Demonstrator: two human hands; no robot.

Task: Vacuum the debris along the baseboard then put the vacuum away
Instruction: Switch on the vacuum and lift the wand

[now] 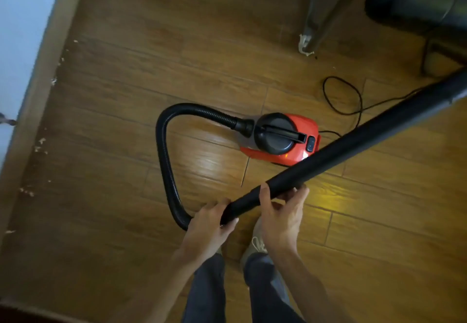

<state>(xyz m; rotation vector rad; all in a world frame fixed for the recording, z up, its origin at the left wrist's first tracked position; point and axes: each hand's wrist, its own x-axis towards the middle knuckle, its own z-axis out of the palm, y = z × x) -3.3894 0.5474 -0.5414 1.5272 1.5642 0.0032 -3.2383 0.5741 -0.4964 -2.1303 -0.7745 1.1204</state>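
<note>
1. The left hand (pixel 211 224) grips the end of the hose (pixel 164 161); the right hand (pixel 280 211) is wrapped around the tube (pixel 353 140) just beside it, apparently at their joint.
2. The vacuum (pixel 283 138) sits mid-floor, its cord (pixel 346 95) looping toward the floor's far right corner.
3. Debris (pixel 40 143) lies scattered along the baseboard (pixel 38 90) at the floor's left edge, well apart from the tube.
4. Likely best: seat the joint firmly, then swing the far tip left, low against the baseboard, minding the cord.
</note>
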